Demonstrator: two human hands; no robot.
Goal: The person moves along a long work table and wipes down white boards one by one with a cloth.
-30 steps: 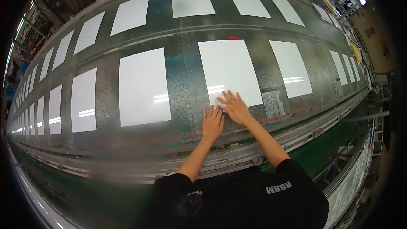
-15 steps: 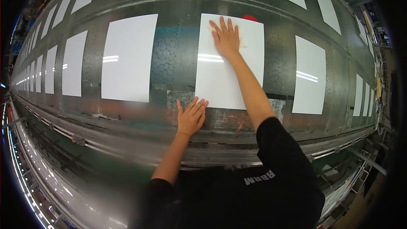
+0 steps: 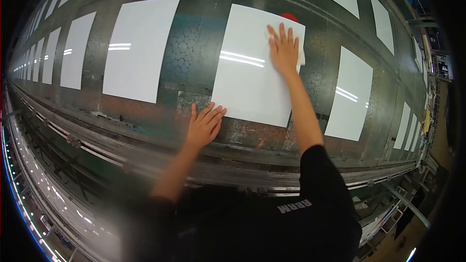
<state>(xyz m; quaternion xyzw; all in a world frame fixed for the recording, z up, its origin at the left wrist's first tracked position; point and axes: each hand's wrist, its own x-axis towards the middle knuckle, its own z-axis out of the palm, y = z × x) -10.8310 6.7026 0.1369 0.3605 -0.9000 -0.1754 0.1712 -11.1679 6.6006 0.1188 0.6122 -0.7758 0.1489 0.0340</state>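
Observation:
A white sheet [image 3: 247,73] lies flat on the dark table [image 3: 194,75] in front of me. My right hand [image 3: 285,53] is flat on its upper right part, fingers spread. Something pale, perhaps a thin cloth, shows beside and beneath this hand; its outline is mostly hidden. At the sheet's lower left corner rests my left hand [image 3: 205,126], palm down with its fingers apart, the fingertips touching the corner. A red round patch [image 3: 290,17] peeks out behind the sheet's top edge.
Similar white sheets lie in rows, one to the left [image 3: 141,51] and one to the right [image 3: 349,94]. Another row is farther back, beyond a seam across the table. A metal rail [image 3: 233,165] runs along the near edge.
From the sheet's lower left part, my right hand has moved up to its top, then rightward. My left hand has stayed by the lower left corner. The camera view has shifted.

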